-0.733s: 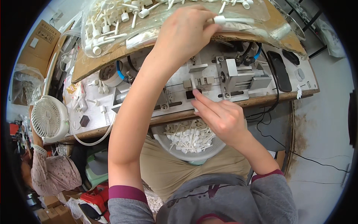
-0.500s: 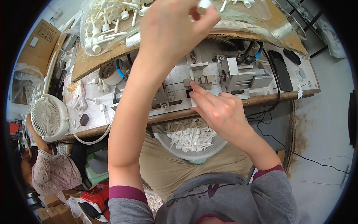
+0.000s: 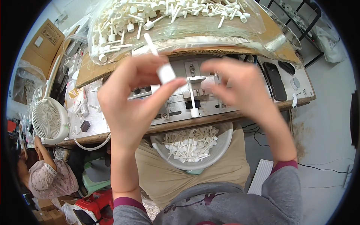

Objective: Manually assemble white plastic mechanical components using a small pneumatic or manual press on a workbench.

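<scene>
Between thumb and fingers, my left hand (image 3: 129,88) grips a white plastic part (image 3: 166,73) with a cup-shaped head and a thin stem. It is raised above the left side of a metal clamping jig (image 3: 176,107). A second white stemmed part (image 3: 194,111) lies in the middle of the jig, its head toward me. My right hand (image 3: 243,84), blurred, hovers over the jig's right side. Its thumb and index finger are apart, with nothing visible between them. Both hands hide portions of the jig.
A bagged heap of white stemmed parts (image 3: 123,18) lies on a cardboard sheet (image 3: 221,50) above the jig. A grey basket (image 3: 223,150) of similar parts sits at my lap. A white fan (image 3: 48,118) stands left; a black phone (image 3: 275,80) lies right. Another person (image 3: 52,172) sits far left.
My left hand has come down from the heap toward the jig with a white part. My right hand has lifted off the part in the jig and moved up and right.
</scene>
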The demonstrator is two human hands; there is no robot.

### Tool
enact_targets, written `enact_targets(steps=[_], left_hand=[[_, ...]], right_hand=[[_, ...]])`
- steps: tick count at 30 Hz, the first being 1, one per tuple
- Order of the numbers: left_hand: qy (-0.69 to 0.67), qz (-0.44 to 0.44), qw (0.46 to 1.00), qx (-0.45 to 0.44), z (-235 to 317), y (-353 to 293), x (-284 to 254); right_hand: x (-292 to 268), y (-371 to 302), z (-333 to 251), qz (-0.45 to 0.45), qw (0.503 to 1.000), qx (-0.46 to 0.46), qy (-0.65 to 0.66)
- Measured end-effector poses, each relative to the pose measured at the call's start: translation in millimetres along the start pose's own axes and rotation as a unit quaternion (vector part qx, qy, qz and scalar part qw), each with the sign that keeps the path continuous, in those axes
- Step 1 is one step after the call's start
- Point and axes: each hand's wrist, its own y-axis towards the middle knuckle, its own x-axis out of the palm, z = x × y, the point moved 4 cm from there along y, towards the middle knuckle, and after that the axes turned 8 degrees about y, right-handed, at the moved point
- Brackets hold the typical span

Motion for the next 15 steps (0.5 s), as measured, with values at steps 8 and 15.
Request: enact_targets(steps=[8,15], left_hand=[[-0.005,-0.057,0.998,-0.012,2,-55,5],[0.029,-0.128,0.991,-0.016,-6,-80,3]], right_hand=[[-45,129,173,-0.052,0.880,-0.091,-0.463],[-7,153,227,-0.196,0.915,0.192,-0.295]])
